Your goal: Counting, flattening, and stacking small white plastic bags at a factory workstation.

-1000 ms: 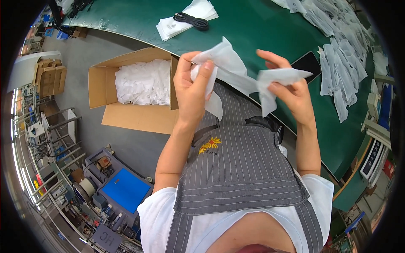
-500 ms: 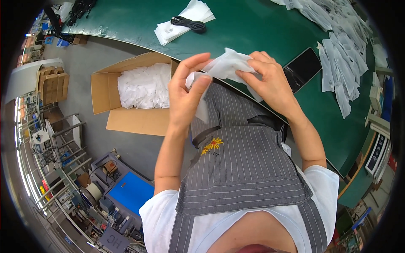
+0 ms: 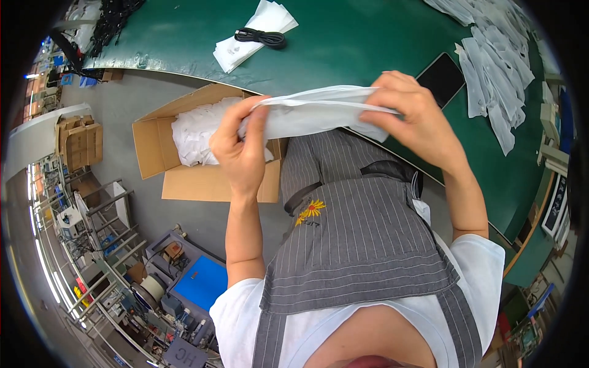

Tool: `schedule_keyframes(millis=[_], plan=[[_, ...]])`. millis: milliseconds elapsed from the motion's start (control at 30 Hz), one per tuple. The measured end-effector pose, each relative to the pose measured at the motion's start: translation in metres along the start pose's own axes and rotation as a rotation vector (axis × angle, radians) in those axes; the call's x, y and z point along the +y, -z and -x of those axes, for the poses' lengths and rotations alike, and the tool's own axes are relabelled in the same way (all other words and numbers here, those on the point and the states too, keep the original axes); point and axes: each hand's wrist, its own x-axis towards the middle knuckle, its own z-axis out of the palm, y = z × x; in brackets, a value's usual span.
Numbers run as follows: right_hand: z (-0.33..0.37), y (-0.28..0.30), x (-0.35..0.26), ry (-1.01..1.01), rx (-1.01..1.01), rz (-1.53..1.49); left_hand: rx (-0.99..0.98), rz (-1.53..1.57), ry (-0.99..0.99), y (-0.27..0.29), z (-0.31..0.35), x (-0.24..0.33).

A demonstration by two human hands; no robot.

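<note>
A translucent white plastic bag (image 3: pixel 313 115) is stretched lengthwise between my two hands, just off the near edge of the green table. My left hand (image 3: pixel 241 144) pinches one end between thumb and fingers. At the other end, my right hand (image 3: pixel 414 116) grips the bag with the thumb below and fingers above. I cannot make out anything inside the bag. Beyond my hands, a coiled black cable (image 3: pixel 261 38) lies on a small stack of white paper slips (image 3: pixel 236 52).
An open cardboard box (image 3: pixel 153 147) holding many white bags stands on the floor at the left. A black phone (image 3: pixel 440 80) lies on the green table (image 3: pixel 343 49), beside a heap of filled translucent bags (image 3: pixel 497 67). More black cables (image 3: pixel 113 24) lie at the far left.
The crumpled bag has been pulled out straight between my hands. My left hand has moved left and my right hand slightly right.
</note>
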Motion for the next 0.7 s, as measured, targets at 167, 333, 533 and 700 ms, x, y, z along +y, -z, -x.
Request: schedule_keyframes(millis=[167, 333, 533, 700], plan=[[0.014, 0.013, 0.005, -0.224, 0.059, -0.356, 0.155, 0.097, -0.039, 0.001, 0.005, -0.009], [0.019, 0.005, 0.008, -0.393, 0.266, -0.805, 0.153, 0.200, -0.029, 0.001, 0.009, -0.018], [0.006, 0.001, 0.003, -0.397, -0.065, -0.715, 0.133, 0.097, -0.105, 0.000, 0.017, -0.015], [0.010, -0.008, 0.016, -0.300, 0.212, -0.764, 0.190, 0.158, -0.018, 0.001, 0.020, -0.024]])
